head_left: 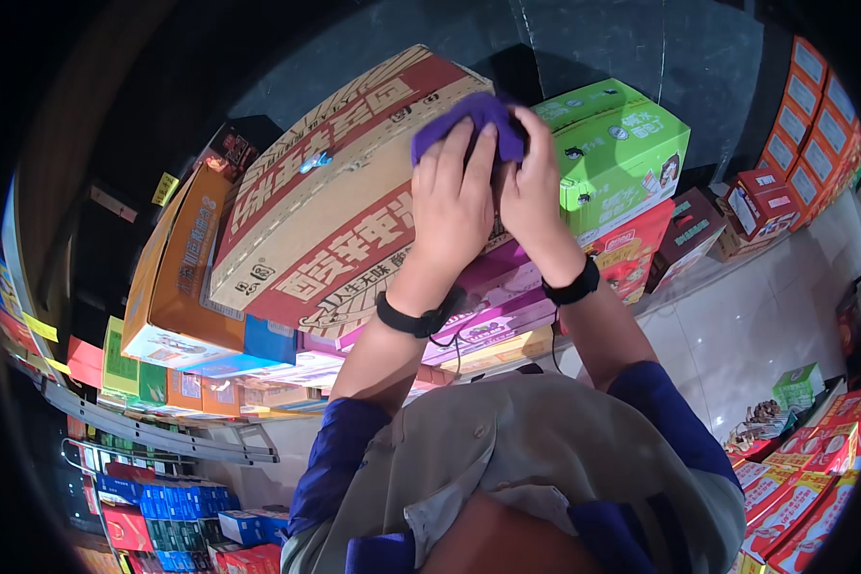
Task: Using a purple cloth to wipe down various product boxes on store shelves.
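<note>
A bunched purple cloth (471, 114) lies against the right end of a large brown and red cardboard carton (354, 143). My left hand (452, 196) presses on the cloth with its fingers bent over it. Just beside it, my right hand (534, 187) grips the cloth's right side, its fingertips partly hidden in the folds. Both wrists wear black bands. Close to my right hand, on the right, stands a bright green carton (617, 158). Below the brown carton are purple boxes (502, 287), partly covered by my forearms.
An orange carton (177, 277) stands left of the brown one. Red boxes (631, 251) and a dark box (684, 239) sit to the right. Behind rises a dark wall (603, 38). A metal rail (163, 428) runs at lower left; stacked red packages (804, 488) fill the lower right.
</note>
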Demonstrator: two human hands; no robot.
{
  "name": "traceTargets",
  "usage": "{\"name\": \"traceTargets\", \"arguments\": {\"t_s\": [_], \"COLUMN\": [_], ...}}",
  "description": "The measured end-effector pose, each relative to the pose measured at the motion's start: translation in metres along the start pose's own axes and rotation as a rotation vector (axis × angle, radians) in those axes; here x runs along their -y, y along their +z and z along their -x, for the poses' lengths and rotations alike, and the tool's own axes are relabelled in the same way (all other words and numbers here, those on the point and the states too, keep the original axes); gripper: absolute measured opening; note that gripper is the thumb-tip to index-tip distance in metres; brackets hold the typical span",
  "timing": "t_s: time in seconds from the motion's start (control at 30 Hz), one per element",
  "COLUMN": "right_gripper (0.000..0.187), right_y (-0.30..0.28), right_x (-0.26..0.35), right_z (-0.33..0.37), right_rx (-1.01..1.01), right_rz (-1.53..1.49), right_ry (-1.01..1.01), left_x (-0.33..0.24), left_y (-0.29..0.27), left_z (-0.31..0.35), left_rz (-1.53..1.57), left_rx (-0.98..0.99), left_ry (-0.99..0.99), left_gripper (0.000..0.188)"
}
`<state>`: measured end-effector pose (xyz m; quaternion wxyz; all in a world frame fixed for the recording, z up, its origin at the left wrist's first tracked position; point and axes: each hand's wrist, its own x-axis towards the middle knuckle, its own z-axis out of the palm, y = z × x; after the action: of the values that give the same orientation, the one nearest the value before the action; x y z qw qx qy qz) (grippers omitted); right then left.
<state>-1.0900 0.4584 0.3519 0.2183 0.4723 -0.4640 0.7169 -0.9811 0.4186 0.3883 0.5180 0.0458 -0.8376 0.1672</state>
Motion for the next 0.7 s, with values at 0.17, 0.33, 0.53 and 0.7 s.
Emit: {"name": "traceTargets", "arguments": {"t_s": [0.17,0.33,0.53,0.7], "right_gripper": [0.052,0.042,0.044,0.048], "right_y": [-0.011,-0.016,-0.033,-0.035], "right_x": [-0.008,-0.036,-0.043,-0.019], "right_z": [0.048,0.095,0.111,0.081], "right_rx": [0.050,0.066,0.219,0.255], "right_rz": [-0.066,0.045,0.071,0.174], "right_ry": [0.236,0.379,0.525,0.279], "left_x": [-0.013,-0.027,-0.032,-0.023], "left_y": [0.010,0.016,0.026,0.013], "left_z": [0.044,0.079,0.103,0.078], "left_rz": [0.022,0.082,0.130,0.128], "left_rx": [0.155,0.327,0.475,0.223], "left_ry": [-0.065,-0.109,-0.147,-0.134], "left_gripper": [0.051,0.054,0.047,0.039]}}
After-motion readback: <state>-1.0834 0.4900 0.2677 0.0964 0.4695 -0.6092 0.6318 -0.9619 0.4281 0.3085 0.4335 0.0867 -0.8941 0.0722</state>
